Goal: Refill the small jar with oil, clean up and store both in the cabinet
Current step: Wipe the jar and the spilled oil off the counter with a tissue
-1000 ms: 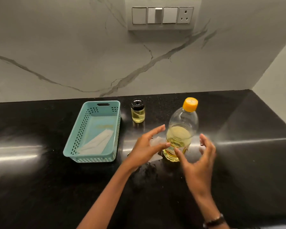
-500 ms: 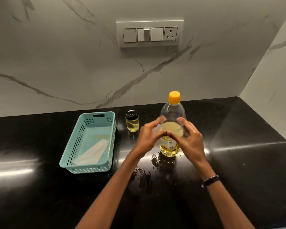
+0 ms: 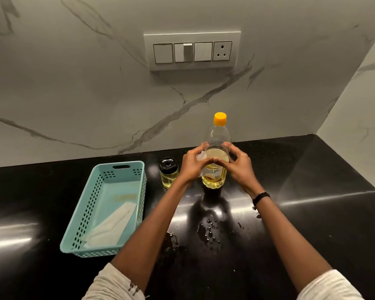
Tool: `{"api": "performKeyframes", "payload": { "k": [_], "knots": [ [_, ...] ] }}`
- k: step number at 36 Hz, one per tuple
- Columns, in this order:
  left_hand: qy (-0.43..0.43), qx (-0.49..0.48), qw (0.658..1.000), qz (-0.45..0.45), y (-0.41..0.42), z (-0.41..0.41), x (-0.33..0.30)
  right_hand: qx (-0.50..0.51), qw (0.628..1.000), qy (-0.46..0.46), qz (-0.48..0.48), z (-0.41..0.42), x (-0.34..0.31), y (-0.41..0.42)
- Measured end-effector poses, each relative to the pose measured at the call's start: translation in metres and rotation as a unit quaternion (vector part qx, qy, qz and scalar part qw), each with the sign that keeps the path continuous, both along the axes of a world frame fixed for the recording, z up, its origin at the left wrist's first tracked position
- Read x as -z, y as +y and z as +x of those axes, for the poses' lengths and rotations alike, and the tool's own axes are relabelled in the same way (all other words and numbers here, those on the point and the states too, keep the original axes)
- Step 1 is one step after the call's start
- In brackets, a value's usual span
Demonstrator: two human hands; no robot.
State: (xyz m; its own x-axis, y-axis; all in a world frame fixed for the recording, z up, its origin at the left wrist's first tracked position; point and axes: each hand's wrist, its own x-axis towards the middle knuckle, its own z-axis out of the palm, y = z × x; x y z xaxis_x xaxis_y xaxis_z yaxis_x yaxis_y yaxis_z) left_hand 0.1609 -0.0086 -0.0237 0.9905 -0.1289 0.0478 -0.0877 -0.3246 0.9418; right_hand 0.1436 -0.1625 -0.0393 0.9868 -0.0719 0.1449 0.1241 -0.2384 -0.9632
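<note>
Oil bottle (image 3: 214, 161) first: it stands upright on the black counter (image 3: 312, 213) with its yellow cap (image 3: 220, 118) screwed on, and I grip it around the middle with both hands. My left hand (image 3: 193, 165) curls around its left side, thumb across the front, and a bit of white tissue (image 3: 200, 156) is pressed between those fingers and the plastic. My right hand (image 3: 239, 167) wraps the right side, its fingertips (image 3: 226, 145) reaching to the far shoulder of the bottle, its thumb meeting my left thumb at the front. Oil fills roughly the lower half. Just left of my left hand stands the small jar (image 3: 168, 173), black lid on, pale oil inside, apart from the bottle and not touched. Farther left of that hand lies the teal basket (image 3: 85, 215), with folded white paper (image 3: 110, 226) on its floor. Toward me from my fingers, between my forearms, dark drops and smears of spilled liquid (image 3: 206, 231) spot the counter. A dark band (image 3: 261, 197) circles my right wrist. Beyond my fingertips, up on the marble wall, sits a switch plate (image 3: 192, 51).
</note>
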Motion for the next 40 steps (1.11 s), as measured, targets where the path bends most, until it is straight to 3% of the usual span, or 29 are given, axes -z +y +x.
{"api": "performKeyframes", "payload": {
  "k": [7,9,12,15,17,23,29,32,36,40],
  "knots": [
    [0.008,0.000,1.000,-0.013,0.000,-0.001,0.001,-0.012,0.998,0.007,-0.058,0.003,-0.001,-0.006],
    [0.030,-0.032,0.996,-0.083,0.000,-0.012,0.000,0.025,0.994,-0.017,-0.103,-0.005,0.001,-0.003],
    [0.112,-0.087,0.958,-0.250,0.001,-0.040,-0.006,0.106,0.988,-0.062,-0.094,-0.041,0.000,0.012],
    [0.166,-0.059,0.913,-0.368,-0.002,-0.077,-0.010,0.026,0.990,-0.104,-0.094,-0.098,-0.002,0.040],
    [0.185,-0.026,0.897,-0.400,-0.004,-0.104,-0.005,-0.011,0.988,-0.108,-0.107,-0.128,0.006,0.051],
    [0.227,-0.012,0.879,-0.418,-0.011,-0.165,0.019,0.041,0.989,-0.091,-0.106,-0.191,0.032,0.048],
    [0.243,0.014,0.917,-0.317,-0.018,-0.219,0.036,0.070,0.993,-0.046,-0.088,-0.236,0.051,0.020],
    [0.212,-0.021,0.954,-0.212,-0.008,-0.245,0.050,0.102,0.980,-0.055,-0.159,-0.259,0.059,-0.004],
    [0.118,-0.150,0.979,-0.073,0.024,-0.268,0.082,0.124,0.959,-0.053,-0.251,-0.278,0.070,-0.031],
    [-0.013,-0.212,0.973,0.087,0.058,-0.299,0.101,0.064,0.951,-0.005,-0.302,-0.293,0.090,-0.038]
  ]
}}
